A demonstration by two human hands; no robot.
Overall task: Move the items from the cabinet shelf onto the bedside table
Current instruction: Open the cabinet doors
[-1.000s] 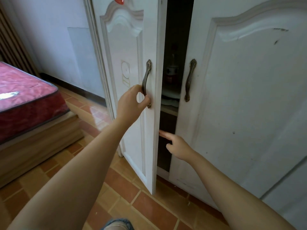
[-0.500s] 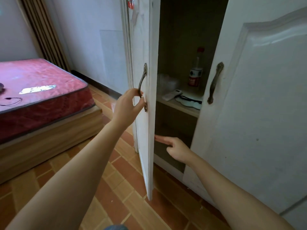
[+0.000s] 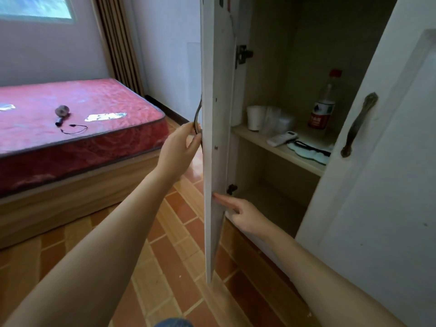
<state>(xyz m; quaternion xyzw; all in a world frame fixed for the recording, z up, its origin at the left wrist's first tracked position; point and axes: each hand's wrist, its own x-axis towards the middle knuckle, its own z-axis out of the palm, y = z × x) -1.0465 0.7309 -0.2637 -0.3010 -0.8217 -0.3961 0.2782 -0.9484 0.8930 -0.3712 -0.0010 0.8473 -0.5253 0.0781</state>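
At the left of the frame lies a bed [image 3: 77, 128], well apart from the cabinet; we see no bedside table in view. Near the middle, our left hand [image 3: 179, 147] curls its fingers round the dark handle [image 3: 197, 119] of the left door [image 3: 215, 147], which stands edge-on to us, swung wide. Just below and to the right, our right hand [image 3: 245, 214] reaches forward with the forefinger straight, its tip touching the door's inner face low down, the other fingers loosely folded and holding nothing.

We judge this to be the opening step: nothing has left the shelf [image 3: 280, 149] yet. In the right half of the frame, on that shelf, stand a white cup [image 3: 255, 118], some clear containers [image 3: 278, 121], a white remote [image 3: 282, 138], a pale eye mask [image 3: 309, 151] and a red-capped bottle [image 3: 324, 102]. The right door [image 3: 387, 161] partly hides the shelf's far end.

Next we should let go of the door and reach in, probably for the cup or remote nearest the opening.
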